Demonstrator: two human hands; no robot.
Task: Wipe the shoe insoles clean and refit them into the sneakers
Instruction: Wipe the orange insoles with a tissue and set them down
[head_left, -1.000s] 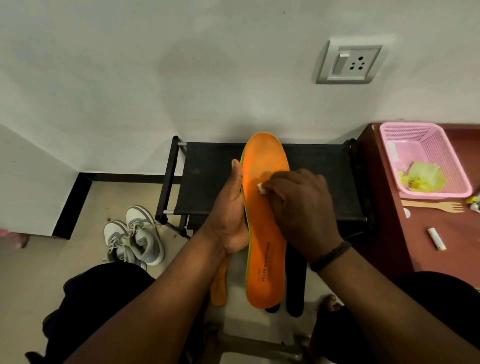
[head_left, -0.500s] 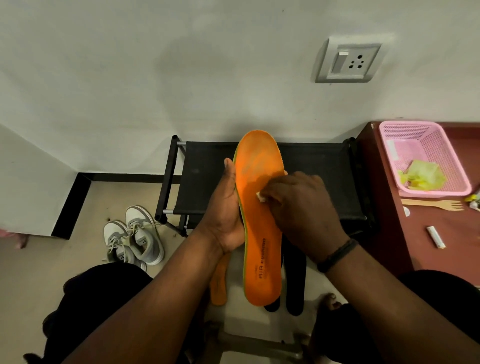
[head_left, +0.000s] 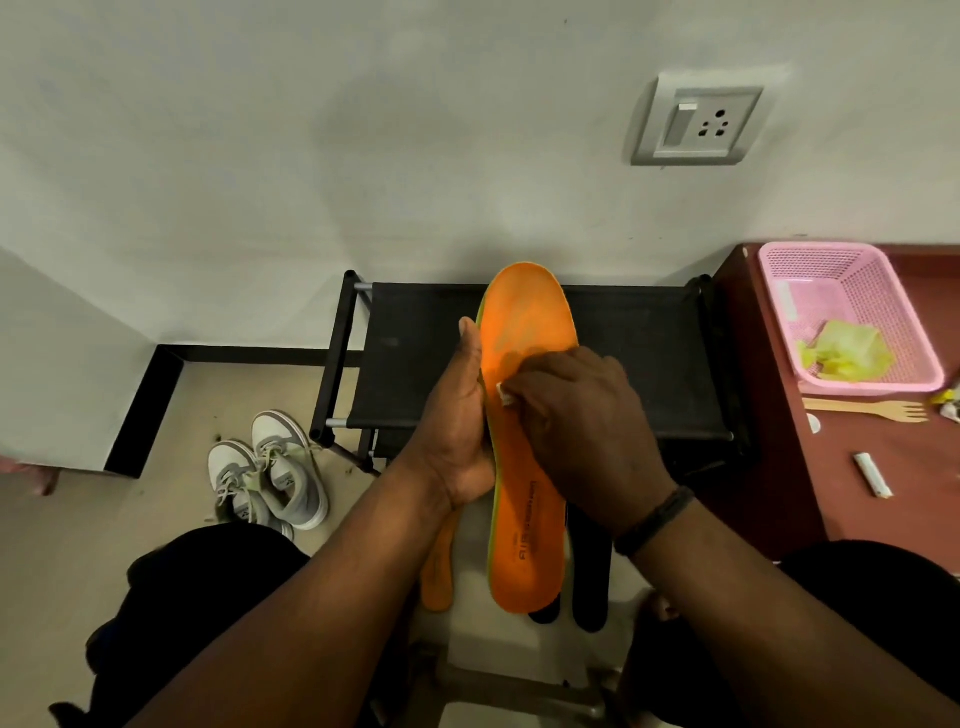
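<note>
Since 0.5 s ago, little displacement is noted: the right hand and its white wipe are kept mid-insole.
Orange insole is gripped along its left edge by the left hand, above the black rack; wipe is pinched in curled right fingers. Sneakers are seen on the floor, left.

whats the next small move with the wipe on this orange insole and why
Probably draw the right hand and its white wipe down toward the heel of the orange insole. The left hand grips the insole's edge, steadying it, and the wipe sits about mid-length, so the printed heel half below lies uncovered. Pale smears show above the wipe, near the toe.
</note>
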